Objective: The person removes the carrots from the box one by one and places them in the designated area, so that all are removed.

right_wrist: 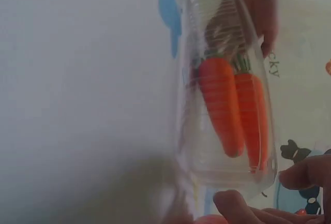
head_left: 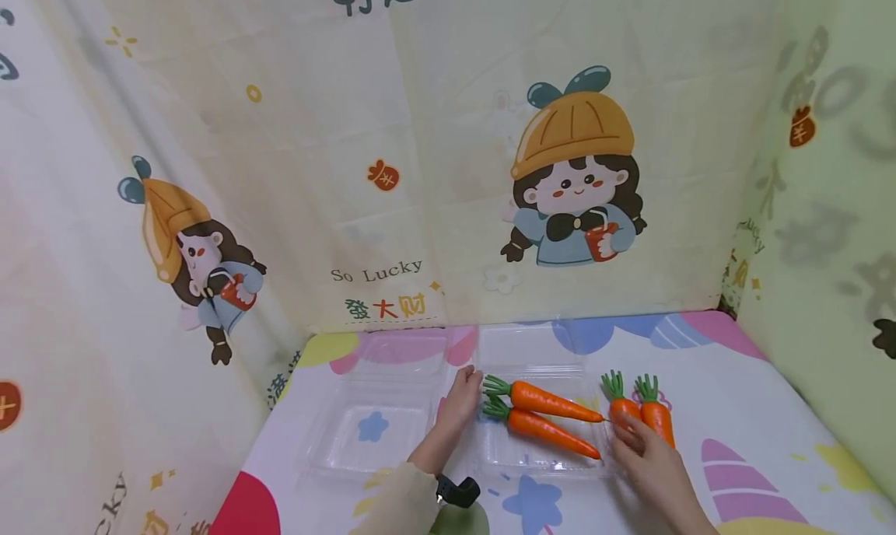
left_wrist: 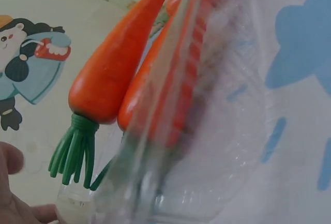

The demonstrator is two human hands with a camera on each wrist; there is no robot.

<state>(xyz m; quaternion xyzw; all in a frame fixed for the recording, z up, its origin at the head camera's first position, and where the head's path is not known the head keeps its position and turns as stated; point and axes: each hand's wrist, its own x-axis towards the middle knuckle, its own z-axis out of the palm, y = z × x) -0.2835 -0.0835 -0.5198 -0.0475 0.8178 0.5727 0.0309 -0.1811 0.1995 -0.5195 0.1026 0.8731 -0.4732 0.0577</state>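
Two orange toy carrots (head_left: 553, 401) with green tops lie side by side in a clear plastic clamshell box (head_left: 532, 466), its lid (head_left: 528, 344) folded back. Their tops point left and their tips right. My left hand (head_left: 462, 395) is at the box's left edge, beside the green tops; in the left wrist view its thumb and a finger (left_wrist: 44, 213) stand apart. At the right edge, by the carrot tips, is my right hand (head_left: 647, 449), with thumb and fingers apart in the right wrist view. Whether it touches a tip cannot be told. Two more carrots (head_left: 658, 420) lie beyond it, partly covered.
Another clear clamshell box (head_left: 336, 442), also lid back, sits on the left of the patterned table (head_left: 728, 410). A printed cloth (head_left: 448, 208) hangs behind the table, with more cloth at both sides. A dark wrist strap (head_left: 458, 491) is on the left arm.
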